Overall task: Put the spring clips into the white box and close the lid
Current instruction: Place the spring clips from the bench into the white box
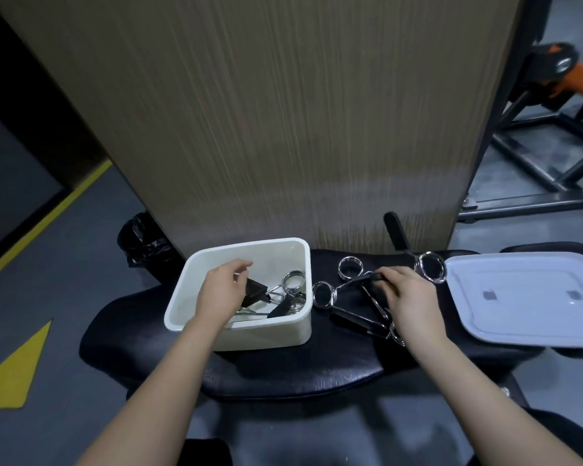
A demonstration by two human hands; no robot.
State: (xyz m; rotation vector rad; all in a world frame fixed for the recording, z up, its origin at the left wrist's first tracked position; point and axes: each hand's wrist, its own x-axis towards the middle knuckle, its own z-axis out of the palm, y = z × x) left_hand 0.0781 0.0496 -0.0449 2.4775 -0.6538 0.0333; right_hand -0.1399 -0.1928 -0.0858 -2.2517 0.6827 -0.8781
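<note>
Right hand grip: fingers pinched on the black handle of a spring clip lying on the black padded seat; left hand grip: fingers curled loosely over the white box, touching a clip's black handle inside, hold unclear; more loose clips lie between box and lid. Advice: lift the clip clear of its tangled neighbours before carrying it left; lower it in, don't toss; the lid lies right, well apart, for last.
</note>
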